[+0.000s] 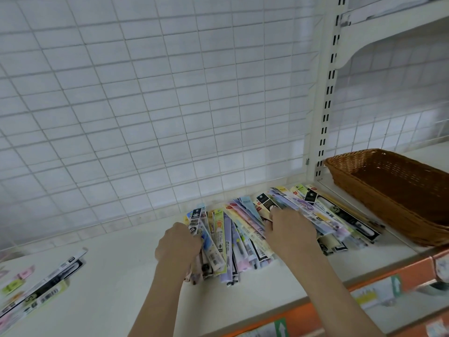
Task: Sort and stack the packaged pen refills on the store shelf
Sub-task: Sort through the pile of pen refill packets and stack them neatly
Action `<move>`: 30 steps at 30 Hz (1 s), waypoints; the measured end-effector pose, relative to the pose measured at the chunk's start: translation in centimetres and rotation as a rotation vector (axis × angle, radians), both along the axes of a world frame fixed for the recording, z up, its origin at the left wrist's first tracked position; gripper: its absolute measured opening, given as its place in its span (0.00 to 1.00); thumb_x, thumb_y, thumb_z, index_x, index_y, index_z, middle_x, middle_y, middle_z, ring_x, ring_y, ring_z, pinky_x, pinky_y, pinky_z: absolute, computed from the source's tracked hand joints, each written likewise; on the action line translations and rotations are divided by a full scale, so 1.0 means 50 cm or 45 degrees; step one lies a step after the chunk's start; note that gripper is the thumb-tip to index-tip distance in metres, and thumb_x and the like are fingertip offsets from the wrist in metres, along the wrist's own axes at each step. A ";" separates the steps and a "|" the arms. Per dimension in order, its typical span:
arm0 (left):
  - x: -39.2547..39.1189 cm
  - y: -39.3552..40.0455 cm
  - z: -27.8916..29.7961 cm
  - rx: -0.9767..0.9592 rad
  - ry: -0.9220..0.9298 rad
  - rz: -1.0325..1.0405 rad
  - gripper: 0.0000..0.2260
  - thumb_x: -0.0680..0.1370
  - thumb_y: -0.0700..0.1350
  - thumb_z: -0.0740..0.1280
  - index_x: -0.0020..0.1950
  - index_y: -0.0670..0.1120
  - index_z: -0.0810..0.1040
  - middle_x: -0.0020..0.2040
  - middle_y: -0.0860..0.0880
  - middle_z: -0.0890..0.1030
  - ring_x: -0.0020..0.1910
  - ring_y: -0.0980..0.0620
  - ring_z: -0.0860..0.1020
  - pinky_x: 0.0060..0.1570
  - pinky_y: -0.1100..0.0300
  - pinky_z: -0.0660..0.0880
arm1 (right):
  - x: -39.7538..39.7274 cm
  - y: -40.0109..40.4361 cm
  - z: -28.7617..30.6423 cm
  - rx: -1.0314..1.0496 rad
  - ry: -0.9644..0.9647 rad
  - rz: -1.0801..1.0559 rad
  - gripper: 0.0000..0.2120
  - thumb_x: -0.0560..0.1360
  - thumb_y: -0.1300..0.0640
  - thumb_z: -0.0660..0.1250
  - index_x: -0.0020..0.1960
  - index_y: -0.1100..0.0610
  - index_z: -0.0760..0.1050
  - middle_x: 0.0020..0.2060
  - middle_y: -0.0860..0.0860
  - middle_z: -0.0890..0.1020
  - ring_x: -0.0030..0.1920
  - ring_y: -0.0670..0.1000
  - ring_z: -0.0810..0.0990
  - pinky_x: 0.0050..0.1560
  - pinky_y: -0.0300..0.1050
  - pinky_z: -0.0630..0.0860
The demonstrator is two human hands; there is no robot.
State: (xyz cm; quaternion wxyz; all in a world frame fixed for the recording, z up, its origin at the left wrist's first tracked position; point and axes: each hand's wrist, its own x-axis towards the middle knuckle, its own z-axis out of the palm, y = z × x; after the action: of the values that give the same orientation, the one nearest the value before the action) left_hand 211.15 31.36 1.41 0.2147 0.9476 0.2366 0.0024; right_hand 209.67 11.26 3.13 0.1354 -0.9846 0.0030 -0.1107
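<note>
Left hand [178,242] curled, gripping left edge of refill packs [245,229] fanned on white shelf [121,283], right hand [289,229] fingers bent, pressing on pile's middle, smaller loose packs [41,285] far left, wicker basket [393,190] right of pile

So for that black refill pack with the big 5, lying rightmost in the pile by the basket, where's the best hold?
Pinch the black refill pack by its near end, coming from the shelf's front edge. It lies flat on top with that end overhanging the packs below; the wicker basket crowds its right side, and the right hand covers the packs to its left.
</note>
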 end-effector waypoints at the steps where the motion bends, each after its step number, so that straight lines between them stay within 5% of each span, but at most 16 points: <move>1: -0.001 -0.001 0.002 -0.004 -0.010 -0.005 0.14 0.76 0.51 0.64 0.38 0.43 0.68 0.37 0.48 0.73 0.43 0.45 0.76 0.38 0.60 0.68 | -0.003 0.002 -0.002 0.015 0.011 0.015 0.11 0.79 0.52 0.57 0.55 0.57 0.73 0.51 0.53 0.80 0.54 0.55 0.78 0.49 0.46 0.75; 8: -0.003 -0.002 -0.008 -0.103 -0.112 -0.026 0.16 0.77 0.52 0.63 0.32 0.45 0.66 0.36 0.46 0.75 0.38 0.46 0.74 0.36 0.59 0.68 | -0.012 0.014 -0.018 0.016 0.041 0.023 0.12 0.79 0.53 0.56 0.58 0.57 0.72 0.52 0.54 0.79 0.55 0.55 0.77 0.48 0.47 0.76; 12: -0.021 -0.004 -0.003 -0.122 -0.149 -0.045 0.11 0.78 0.55 0.60 0.46 0.48 0.72 0.46 0.48 0.78 0.43 0.48 0.73 0.42 0.59 0.68 | -0.012 0.024 -0.012 0.016 -0.035 0.056 0.14 0.80 0.53 0.55 0.59 0.58 0.72 0.53 0.54 0.79 0.56 0.54 0.76 0.52 0.46 0.75; 16: -0.060 0.034 -0.012 -0.125 -0.224 -0.029 0.17 0.78 0.55 0.61 0.62 0.49 0.74 0.59 0.49 0.78 0.56 0.47 0.76 0.53 0.58 0.71 | -0.015 0.064 -0.009 0.039 -0.149 0.181 0.14 0.80 0.53 0.54 0.60 0.58 0.72 0.55 0.54 0.78 0.58 0.54 0.74 0.57 0.46 0.70; 19: -0.113 0.085 -0.009 -0.224 -0.465 -0.054 0.09 0.77 0.50 0.63 0.55 0.50 0.78 0.47 0.53 0.81 0.44 0.51 0.79 0.47 0.57 0.75 | -0.019 0.117 -0.018 0.101 -0.214 0.317 0.13 0.79 0.55 0.55 0.58 0.57 0.73 0.52 0.54 0.78 0.55 0.55 0.76 0.57 0.47 0.71; 23: -0.199 0.182 -0.006 -0.108 -0.595 -0.048 0.04 0.77 0.45 0.65 0.43 0.50 0.77 0.35 0.51 0.81 0.35 0.50 0.79 0.38 0.58 0.74 | -0.043 0.209 -0.041 0.250 -0.257 0.491 0.05 0.75 0.60 0.63 0.47 0.59 0.78 0.40 0.55 0.81 0.43 0.58 0.80 0.40 0.49 0.77; 30: -0.349 0.361 -0.018 0.030 -0.656 0.268 0.07 0.77 0.42 0.65 0.40 0.49 0.76 0.31 0.45 0.81 0.32 0.45 0.78 0.31 0.61 0.70 | -0.095 0.372 -0.085 0.398 -0.084 0.845 0.13 0.80 0.54 0.55 0.60 0.53 0.72 0.52 0.49 0.78 0.54 0.51 0.76 0.50 0.44 0.72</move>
State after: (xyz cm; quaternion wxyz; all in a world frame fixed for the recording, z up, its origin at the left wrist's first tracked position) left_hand 193.68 49.40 0.53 0.2555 0.8883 0.2714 0.2684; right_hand 204.90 29.87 -1.10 0.3127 -0.8953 -0.3040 -0.0905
